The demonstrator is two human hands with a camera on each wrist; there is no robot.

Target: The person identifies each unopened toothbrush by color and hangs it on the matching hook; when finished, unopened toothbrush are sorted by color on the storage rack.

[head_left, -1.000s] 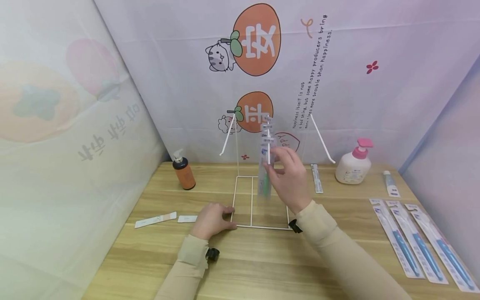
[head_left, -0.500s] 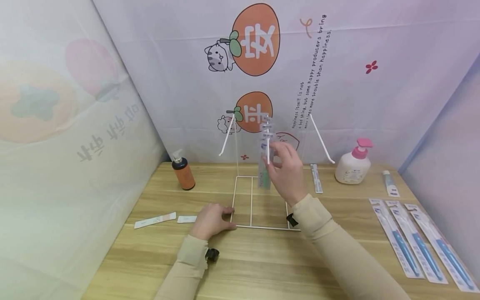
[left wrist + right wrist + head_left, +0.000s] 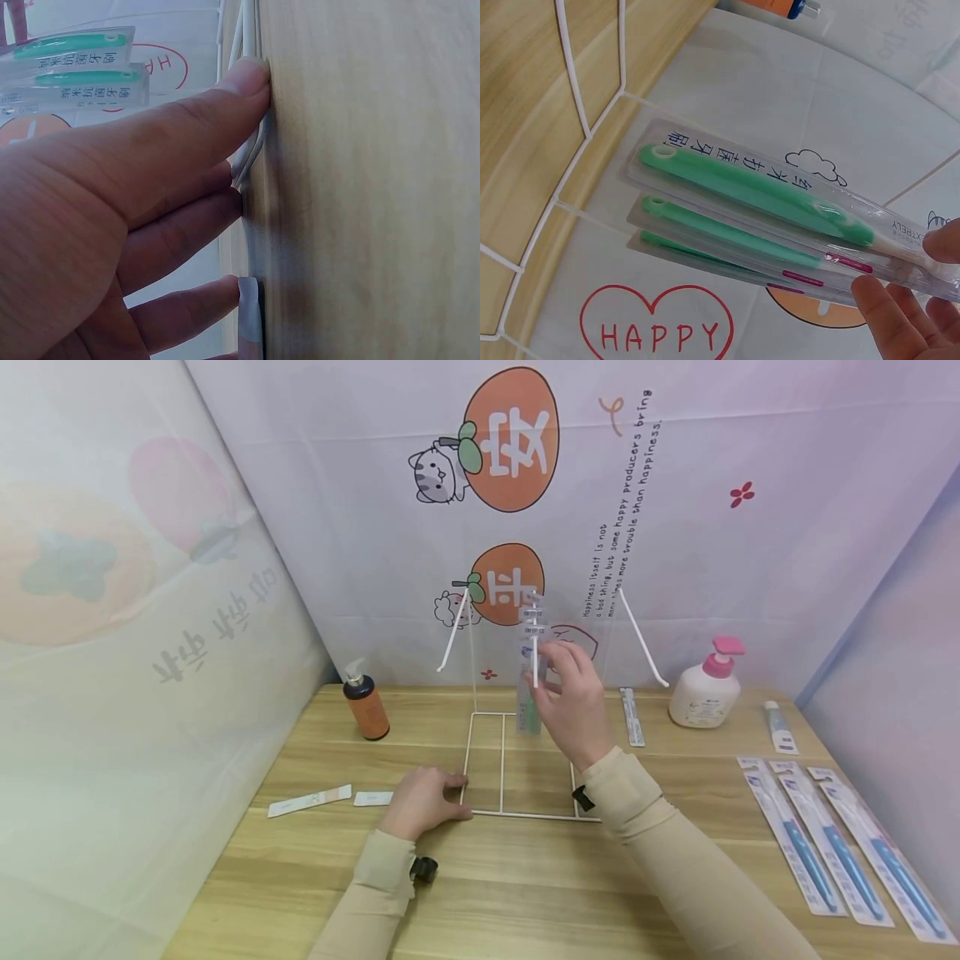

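Observation:
A white wire rack [image 3: 525, 816] stands on the table. My left hand [image 3: 423, 802] holds its front left base corner, the thumb on the wire in the left wrist view and the fingers close to it. Packaged toothbrushes with green handles hang in a row from the middle hook. My right hand [image 3: 573, 706] pinches the front packaged toothbrush [image 3: 742, 180] between thumb and fingers, near the top of its pack. Two more packaged toothbrushes [image 3: 727, 229] show close behind it in the right wrist view.
Bare hooks stick out at left [image 3: 452, 631] and right [image 3: 641, 635]. On the right are blue-handled packaged toothbrushes [image 3: 806, 852], a toothpaste tube [image 3: 782, 728], a white pump bottle [image 3: 705, 697] and a slim pack [image 3: 632, 718]. An orange pump bottle [image 3: 367, 707] and flat sachets [image 3: 310, 800] are left.
My right hand has moved slightly up and back along the middle hook, and the front packaged toothbrush has moved back towards the others. The left hand has stayed on the rack corner.

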